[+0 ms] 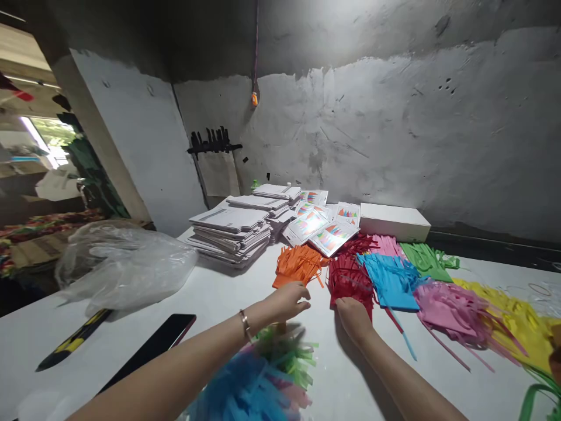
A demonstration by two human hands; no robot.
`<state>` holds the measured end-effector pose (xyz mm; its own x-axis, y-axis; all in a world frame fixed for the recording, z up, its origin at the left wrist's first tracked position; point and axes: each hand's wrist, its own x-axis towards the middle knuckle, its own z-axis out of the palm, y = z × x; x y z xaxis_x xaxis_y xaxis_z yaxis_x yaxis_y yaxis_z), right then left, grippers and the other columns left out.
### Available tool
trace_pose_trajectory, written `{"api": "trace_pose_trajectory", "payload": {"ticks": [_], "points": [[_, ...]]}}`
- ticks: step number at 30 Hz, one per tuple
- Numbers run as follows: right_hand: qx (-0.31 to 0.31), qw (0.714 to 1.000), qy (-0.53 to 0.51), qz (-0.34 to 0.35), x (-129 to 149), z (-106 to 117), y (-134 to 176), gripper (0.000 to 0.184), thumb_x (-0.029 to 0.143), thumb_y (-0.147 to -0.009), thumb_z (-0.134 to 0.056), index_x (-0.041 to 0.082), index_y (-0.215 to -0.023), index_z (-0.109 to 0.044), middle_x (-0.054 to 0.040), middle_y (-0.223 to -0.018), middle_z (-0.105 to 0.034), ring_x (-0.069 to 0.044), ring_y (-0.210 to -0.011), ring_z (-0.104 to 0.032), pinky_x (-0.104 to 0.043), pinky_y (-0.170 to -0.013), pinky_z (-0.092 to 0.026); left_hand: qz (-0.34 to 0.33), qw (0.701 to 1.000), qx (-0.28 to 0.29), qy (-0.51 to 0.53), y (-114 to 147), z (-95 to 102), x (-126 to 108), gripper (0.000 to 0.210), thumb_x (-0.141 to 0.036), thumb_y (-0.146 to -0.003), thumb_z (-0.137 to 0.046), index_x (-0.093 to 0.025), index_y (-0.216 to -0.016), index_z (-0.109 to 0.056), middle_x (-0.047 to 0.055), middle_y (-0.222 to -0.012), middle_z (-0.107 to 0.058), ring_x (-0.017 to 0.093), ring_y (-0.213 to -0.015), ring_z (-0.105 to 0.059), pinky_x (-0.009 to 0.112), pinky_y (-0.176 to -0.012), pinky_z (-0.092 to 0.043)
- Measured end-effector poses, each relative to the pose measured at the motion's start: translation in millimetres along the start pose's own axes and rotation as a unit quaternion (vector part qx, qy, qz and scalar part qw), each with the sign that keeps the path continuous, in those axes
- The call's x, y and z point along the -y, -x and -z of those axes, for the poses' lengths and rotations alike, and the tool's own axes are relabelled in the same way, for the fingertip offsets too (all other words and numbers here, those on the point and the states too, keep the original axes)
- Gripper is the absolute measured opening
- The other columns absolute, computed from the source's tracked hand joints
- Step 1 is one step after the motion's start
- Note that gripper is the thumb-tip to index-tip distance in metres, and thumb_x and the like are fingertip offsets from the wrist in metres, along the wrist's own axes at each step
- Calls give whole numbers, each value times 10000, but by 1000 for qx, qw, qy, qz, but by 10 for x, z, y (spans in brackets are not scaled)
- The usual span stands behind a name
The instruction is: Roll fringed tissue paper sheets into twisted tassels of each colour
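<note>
My left hand [289, 301] hovers over the table with its fingers apart and nothing visible in them, just in front of an orange fringed paper bundle [297, 266]. The fingers of my right hand [354, 318] are closed on the near edge of a dark red fringed bundle [349, 280]. To its right lie a blue fringed bundle [390, 280], a pink one [453, 313] and a yellow one [511, 310]. Below my left wrist is a blurred fringed bundle in blue, green and pink [254, 383], partly hidden by my forearm.
Stacks of flat white cardboard [232, 219] stand at the back, beside printed cards [335, 235] and a white box [394, 222]. A clear plastic bag [135, 266], a black-and-yellow cutter knife [76, 339] and a dark flat object [151, 348] lie at left. A wall [394, 128] rises behind the table.
</note>
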<state>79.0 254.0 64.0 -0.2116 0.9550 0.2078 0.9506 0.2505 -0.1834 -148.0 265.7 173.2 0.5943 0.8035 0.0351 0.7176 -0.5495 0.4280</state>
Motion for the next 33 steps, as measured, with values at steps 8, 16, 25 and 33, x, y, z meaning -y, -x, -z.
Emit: {"api": "trace_pose_trajectory", "payload": {"ticks": [8,16,25,33], "points": [[-130,990,-45,32,-326,-48,191,231,226,-957,-652,162,-1177,-631,-44,-1073,-679,-176,-929,-664,-341,-801,-551,-8,993,116,34,-804,-704,76,267,-336,-978,-627,-149,-1168,-643,71,-1136,-679,213,-950,-684,401,-822,-593],[-169,984,26,49,-242,-17,246,113,262,-920,-665,211,-833,-714,-93,-1111,-692,-304,-1122,-565,-521,-1066,-297,-56,995,72,47,-854,-1028,100,235,-326,-983,-617,-162,-1147,-656,80,-1181,-670,225,-1025,-666,433,-892,-570],[-77,988,123,56,-305,222,160,50,227,-902,-693,192,-938,-696,-37,-976,-679,-228,-968,-609,-417,-877,-463,-68,994,66,44,-766,-984,57,245,-323,-981,-619,-168,-1169,-649,86,-1209,-662,226,-1039,-662,442,-904,-566],[-55,984,143,92,-332,39,84,125,276,-965,-658,159,-922,-670,-20,-963,-687,-183,-954,-662,-410,-899,-537,-59,995,63,45,-761,-1010,85,254,-329,-977,-626,-163,-1168,-646,84,-1189,-666,223,-1017,-667,436,-887,-572]]}}
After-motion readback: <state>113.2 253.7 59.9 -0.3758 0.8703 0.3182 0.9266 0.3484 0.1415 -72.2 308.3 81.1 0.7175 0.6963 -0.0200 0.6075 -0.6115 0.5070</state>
